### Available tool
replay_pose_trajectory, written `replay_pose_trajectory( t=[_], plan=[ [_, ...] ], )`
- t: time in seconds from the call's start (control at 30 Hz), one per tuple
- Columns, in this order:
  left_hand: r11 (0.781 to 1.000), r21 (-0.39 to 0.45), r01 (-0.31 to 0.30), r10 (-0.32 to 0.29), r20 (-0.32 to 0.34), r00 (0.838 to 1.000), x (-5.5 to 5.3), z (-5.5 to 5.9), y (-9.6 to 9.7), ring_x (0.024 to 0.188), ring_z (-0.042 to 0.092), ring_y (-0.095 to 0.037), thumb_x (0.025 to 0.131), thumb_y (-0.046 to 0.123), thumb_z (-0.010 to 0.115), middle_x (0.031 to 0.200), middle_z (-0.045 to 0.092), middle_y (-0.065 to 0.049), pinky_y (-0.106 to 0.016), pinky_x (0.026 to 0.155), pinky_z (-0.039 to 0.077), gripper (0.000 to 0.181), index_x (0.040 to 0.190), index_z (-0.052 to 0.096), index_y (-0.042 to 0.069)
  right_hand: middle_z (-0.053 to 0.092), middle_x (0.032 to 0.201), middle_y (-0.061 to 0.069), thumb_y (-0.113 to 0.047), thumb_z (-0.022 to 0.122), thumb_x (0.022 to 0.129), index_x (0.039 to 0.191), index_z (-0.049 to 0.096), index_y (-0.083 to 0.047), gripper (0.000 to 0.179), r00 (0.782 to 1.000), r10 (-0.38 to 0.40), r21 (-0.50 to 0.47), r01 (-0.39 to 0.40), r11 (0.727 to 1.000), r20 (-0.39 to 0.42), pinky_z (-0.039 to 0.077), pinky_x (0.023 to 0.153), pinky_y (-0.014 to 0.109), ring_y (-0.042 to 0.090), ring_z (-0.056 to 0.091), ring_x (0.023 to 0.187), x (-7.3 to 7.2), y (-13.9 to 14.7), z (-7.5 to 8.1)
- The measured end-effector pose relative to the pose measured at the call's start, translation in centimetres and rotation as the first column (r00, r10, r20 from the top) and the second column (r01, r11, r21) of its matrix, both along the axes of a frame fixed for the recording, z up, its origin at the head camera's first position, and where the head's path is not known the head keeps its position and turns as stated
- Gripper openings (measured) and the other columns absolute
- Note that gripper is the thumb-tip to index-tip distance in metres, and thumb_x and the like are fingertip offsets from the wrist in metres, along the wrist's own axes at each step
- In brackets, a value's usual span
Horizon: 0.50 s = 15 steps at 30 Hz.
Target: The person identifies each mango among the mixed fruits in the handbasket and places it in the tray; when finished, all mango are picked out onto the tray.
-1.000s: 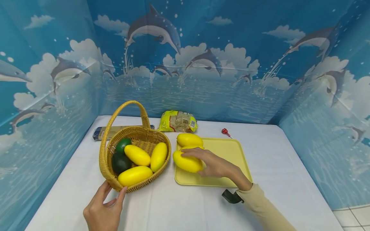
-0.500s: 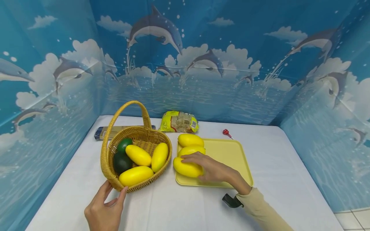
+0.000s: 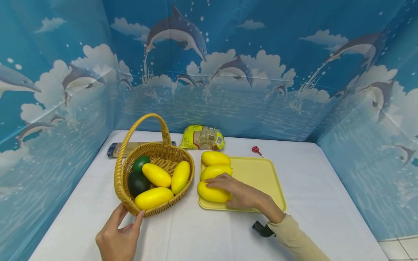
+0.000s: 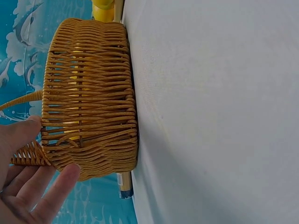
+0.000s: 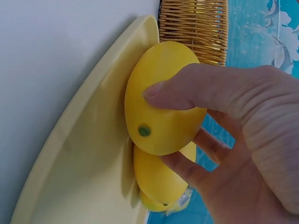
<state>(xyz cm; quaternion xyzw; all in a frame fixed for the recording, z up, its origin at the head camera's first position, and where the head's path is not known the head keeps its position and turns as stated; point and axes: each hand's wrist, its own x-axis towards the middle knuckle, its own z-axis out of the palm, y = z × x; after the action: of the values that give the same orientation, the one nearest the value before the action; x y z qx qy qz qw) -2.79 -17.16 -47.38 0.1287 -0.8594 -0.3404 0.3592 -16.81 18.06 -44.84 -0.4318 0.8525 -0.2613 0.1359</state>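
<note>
My right hand (image 3: 243,194) holds a smooth yellow mango (image 3: 213,194) at the front left of a pale yellow tray (image 3: 259,177). In the right wrist view its thumb presses the mango's near side, above a green stem spot, with other fingers behind. Two more mangoes, a middle one (image 3: 216,171) and a back one (image 3: 215,158), lie along the tray's left side. My left hand (image 3: 119,232) grips the near left edge of a wicker basket (image 4: 88,102), thumb at its rim. Inside the basket are three yellow mangoes (image 3: 156,175) and two dark green fruits (image 3: 138,183).
Behind the tray lies a yellow and clear food bag (image 3: 203,137). A long flat packet (image 3: 112,150) is partly hidden behind the basket. A red-wrapped lollipop (image 3: 256,149) lies beyond the tray's back edge. Dolphin-printed curtains (image 3: 209,98) enclose the white table (image 3: 183,235).
My right hand has moved the mango toward the tray's front edge, uncovering more of the middle mango. My left hand stays at the basket.
</note>
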Motion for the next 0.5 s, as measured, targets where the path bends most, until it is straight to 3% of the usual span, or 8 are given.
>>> replay_pose_trajectory(
  t=[0.5],
  plan=[
    [1.0,0.008,-0.008,0.007,0.019,1.0,-0.02,0.15,0.22,0.096,0.079,-0.044,0.073,0.007,0.101,0.113,0.079,-0.026,0.008,0.061,0.041,0.06,0.124,0.073,-0.006,0.05,0.166,0.0,0.017,0.076,0.079,0.156,0.057,-0.014,0.086,0.999,-0.017,-0.03,0.016,0.999,-0.04,0.044,0.123,0.058,0.029,0.046,0.149,0.09,0.33,0.08]
  ],
)
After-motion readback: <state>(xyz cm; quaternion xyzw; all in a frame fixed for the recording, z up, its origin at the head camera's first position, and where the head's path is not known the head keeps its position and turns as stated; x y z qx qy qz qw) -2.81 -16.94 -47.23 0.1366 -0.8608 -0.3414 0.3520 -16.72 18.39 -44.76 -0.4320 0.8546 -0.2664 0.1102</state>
